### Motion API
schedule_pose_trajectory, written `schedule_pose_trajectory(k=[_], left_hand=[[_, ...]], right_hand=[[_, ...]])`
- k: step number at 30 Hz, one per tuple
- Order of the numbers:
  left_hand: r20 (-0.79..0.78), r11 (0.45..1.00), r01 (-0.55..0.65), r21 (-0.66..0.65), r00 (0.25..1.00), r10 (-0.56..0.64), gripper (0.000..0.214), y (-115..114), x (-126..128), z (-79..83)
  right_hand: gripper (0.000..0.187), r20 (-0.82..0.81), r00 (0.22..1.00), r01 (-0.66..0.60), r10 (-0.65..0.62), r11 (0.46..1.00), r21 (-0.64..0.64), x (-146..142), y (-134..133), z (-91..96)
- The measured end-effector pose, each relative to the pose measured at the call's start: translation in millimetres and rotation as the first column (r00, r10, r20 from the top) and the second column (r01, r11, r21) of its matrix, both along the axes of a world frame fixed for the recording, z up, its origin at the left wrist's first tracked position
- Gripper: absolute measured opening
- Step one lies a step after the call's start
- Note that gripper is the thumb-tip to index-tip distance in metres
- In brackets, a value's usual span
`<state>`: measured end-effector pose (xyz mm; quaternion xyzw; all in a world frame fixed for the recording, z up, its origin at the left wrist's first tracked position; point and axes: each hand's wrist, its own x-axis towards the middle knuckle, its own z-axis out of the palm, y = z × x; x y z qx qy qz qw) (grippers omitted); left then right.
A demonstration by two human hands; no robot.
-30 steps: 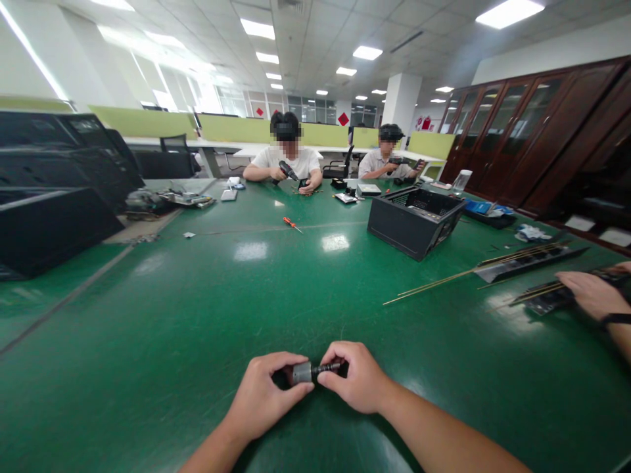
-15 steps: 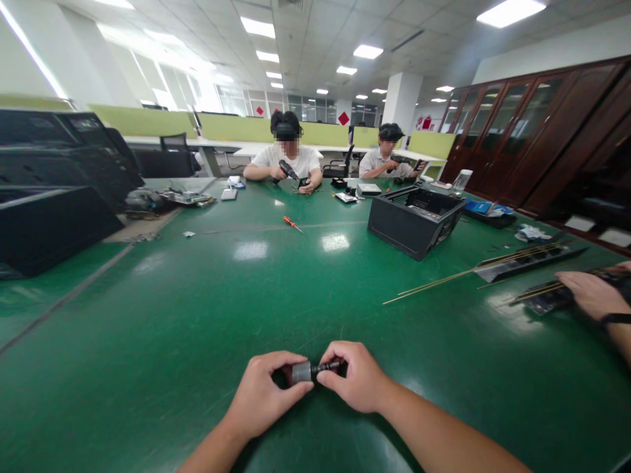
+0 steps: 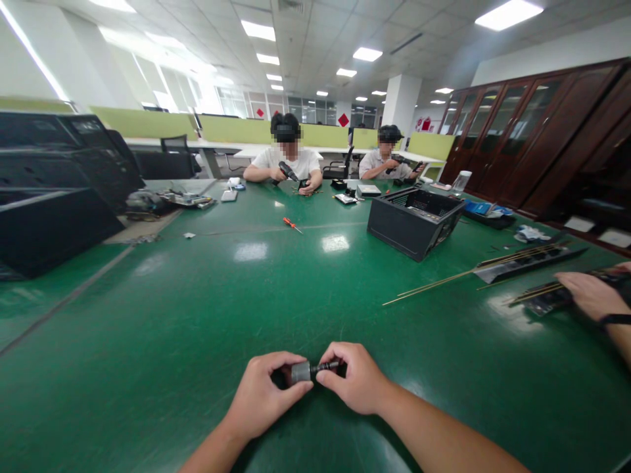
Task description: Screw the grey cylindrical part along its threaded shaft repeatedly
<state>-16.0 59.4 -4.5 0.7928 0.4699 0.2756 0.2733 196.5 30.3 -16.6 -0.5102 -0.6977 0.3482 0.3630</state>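
Observation:
Low in the head view, my left hand point(image 3: 263, 393) is closed around a short grey metal cylinder point(image 3: 300, 372), thumb below and fingers above. A dark, ridged shaft point(image 3: 320, 368) juts from the cylinder's right end. My right hand point(image 3: 355, 379) pinches this shaft between thumb and fingers. Cylinder and shaft lie in one line, roughly level, just over the green table point(image 3: 276, 295). The cylinder's left end is hidden in my left palm. What kind of part it is, I cannot tell.
An orange-handled screwdriver point(image 3: 292, 225) lies farther out. Beyond it sit a black computer case point(image 3: 399, 230) and thin brass-coloured rods point(image 3: 434, 284). A co-worker's hand point(image 3: 591, 293) rests at the right. Two people work across the table, one holding a power drill point(image 3: 288, 171). Dark cases point(image 3: 54, 230) stand left.

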Motion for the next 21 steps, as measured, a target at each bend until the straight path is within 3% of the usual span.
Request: schedule_pose_trajectory(k=[21], left_hand=[[0.017, 1.0, 0.023, -0.016, 1.0, -0.022, 0.021, 0.1, -0.4, 0.6]], right_hand=[[0.005, -0.036, 0.999, -0.007, 0.006, 1.0, -0.029, 0.6, 0.8, -1.2]])
